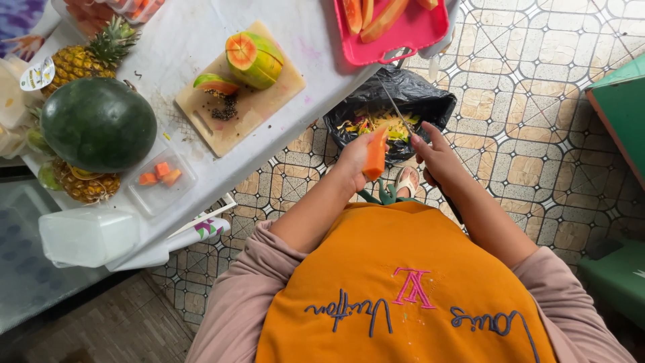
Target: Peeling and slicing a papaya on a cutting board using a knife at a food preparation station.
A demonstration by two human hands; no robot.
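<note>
Head view: left hand (355, 158) clamps a papaya slice (375, 154), right hand (433, 151) grips the knife (398, 111), peeling over the bin bag (403, 94); next stroke needs a shallow blade angle

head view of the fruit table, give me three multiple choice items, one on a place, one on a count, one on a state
1. Where is the black bag of peelings?
A. on the cutting board
B. on the tiled floor beside the table
C. inside the pink tray

2. How many pineapples lie by the watermelon?
A. two
B. four
C. none

3. What state is the papaya on the cutting board in?
A. whole and unpeeled
B. cut open, orange flesh showing
C. diced into cubes

Answers:
1. B, the bag sits on the floor under the table edge, below the hands.
2. A, one pineapple lies above the watermelon and one pineapple below it.
3. B, its cut face shows orange, with dark seeds on the board.

Meanwhile the left hand holds an orange papaya strip and the right hand a knife over the bag.
</note>
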